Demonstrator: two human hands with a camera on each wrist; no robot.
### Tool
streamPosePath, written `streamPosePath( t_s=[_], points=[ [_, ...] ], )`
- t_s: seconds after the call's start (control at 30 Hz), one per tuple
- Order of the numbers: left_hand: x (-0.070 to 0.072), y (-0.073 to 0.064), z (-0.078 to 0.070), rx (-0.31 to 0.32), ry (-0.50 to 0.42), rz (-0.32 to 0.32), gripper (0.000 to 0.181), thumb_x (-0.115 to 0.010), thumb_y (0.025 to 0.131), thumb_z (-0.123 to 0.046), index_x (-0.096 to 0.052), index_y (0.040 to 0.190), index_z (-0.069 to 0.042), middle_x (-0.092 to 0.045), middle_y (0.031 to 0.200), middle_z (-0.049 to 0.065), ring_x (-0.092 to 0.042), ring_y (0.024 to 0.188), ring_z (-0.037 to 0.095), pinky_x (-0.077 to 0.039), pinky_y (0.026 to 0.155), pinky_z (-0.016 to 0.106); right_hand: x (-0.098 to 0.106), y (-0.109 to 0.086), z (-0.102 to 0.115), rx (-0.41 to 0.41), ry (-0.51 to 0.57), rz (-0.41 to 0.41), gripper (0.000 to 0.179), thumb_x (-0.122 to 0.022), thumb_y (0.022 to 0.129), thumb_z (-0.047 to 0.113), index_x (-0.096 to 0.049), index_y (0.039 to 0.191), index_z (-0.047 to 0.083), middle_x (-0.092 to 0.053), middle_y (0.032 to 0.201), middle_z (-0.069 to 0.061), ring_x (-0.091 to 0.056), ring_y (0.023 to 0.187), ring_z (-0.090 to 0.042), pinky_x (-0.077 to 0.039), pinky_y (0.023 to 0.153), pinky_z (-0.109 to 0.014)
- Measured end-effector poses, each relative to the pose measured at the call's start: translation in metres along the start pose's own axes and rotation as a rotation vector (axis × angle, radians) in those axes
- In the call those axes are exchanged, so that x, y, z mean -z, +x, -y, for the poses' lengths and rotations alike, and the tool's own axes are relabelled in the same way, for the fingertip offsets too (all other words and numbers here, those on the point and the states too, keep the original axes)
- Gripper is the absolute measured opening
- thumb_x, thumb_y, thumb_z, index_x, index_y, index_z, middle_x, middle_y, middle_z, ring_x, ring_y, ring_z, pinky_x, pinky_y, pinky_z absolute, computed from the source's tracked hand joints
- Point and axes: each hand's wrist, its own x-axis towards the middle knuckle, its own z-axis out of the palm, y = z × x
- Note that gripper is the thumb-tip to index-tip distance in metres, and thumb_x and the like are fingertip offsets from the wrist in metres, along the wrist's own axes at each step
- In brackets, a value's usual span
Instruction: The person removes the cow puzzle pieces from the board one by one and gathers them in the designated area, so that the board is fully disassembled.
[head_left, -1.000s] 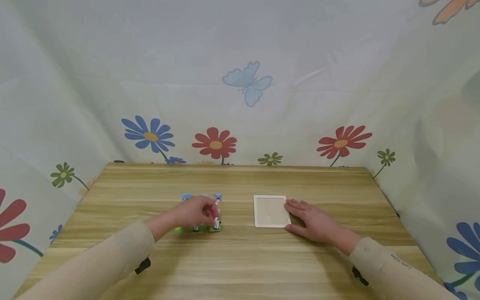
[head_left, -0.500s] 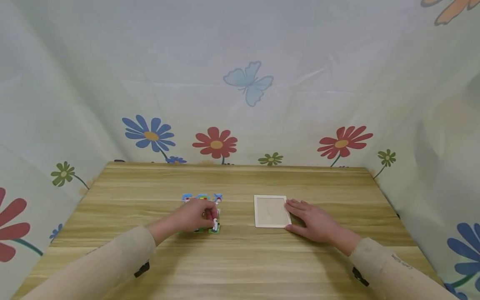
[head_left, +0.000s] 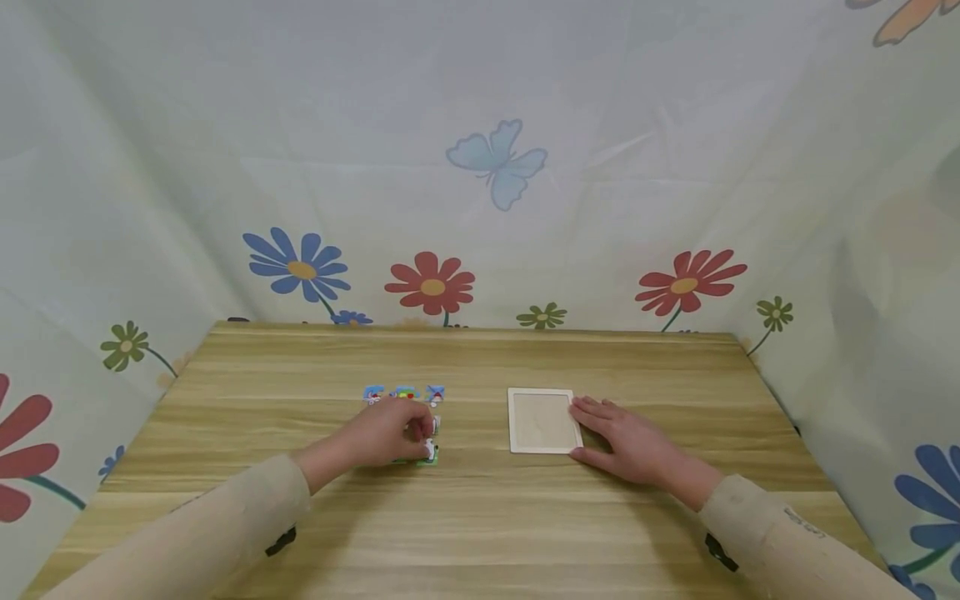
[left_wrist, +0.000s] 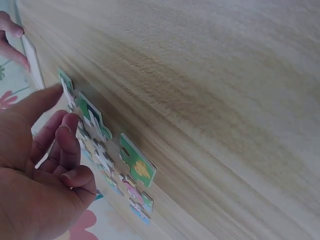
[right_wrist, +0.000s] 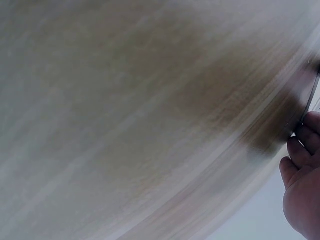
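My left hand (head_left: 386,431) is over a group of jigsaw puzzle pieces on the left part of the table. Its thumb and index finger are curled at the bottom-right puzzle piece (head_left: 430,454), pinching it; the index fingertip is partly hidden. In the left wrist view, the thumb meets that piece's edge, and a green piece with a yellow patch (left_wrist: 139,162) lies flat nearby. My right hand (head_left: 626,442) lies with extended fingers against the right edge of a square wooden puzzle tray (head_left: 543,422), which holds no pieces. Fingertips and thumb touch its rim.
Several pieces, such as a blue-topped one (head_left: 436,393), lie in loose rows, partly covered by the left hand. A wood-grain table (head_left: 480,517) carries everything. A flower-printed cloth (head_left: 570,217) stands behind and at both sides.
The left hand has moved the bottom-right piece slightly left, and its fingers now cover more of it. The right hand and the tray have stayed in place.
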Motion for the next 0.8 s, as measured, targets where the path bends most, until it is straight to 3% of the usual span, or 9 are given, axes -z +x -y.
streamPosePath(
  t_s=[0.33,0.8],
  points=[
    [-0.0014,-0.0016,-0.0027,-0.057,0.051,-0.007,0.022,-0.091,0.083,-0.018,-0.073,0.095,-0.017,-0.069,0.088,-0.010,-0.064,0.085,0.011,-0.054,0.082,0.035,0.0010,0.0003,-0.0004,0.004,-0.003,-0.001,0.076,-0.066,0.103,0.056,-0.050,0.159,0.008,-0.046,0.165,-0.013,-0.048,0.148,-0.043,-0.040,0.117,-0.060],
    [-0.0028,-0.0011,-0.0004,-0.026,0.041,0.002,0.023,-0.091,0.084,-0.022,-0.073,0.097,-0.018,-0.068,0.088,-0.012,-0.063,0.084,0.009,-0.054,0.081,0.034,0.0005,0.0000,-0.0002,0.014,-0.021,-0.003,0.076,-0.068,0.102,0.054,-0.050,0.159,0.008,-0.046,0.165,-0.013,-0.049,0.147,-0.045,-0.041,0.117,-0.060]
  ],
)
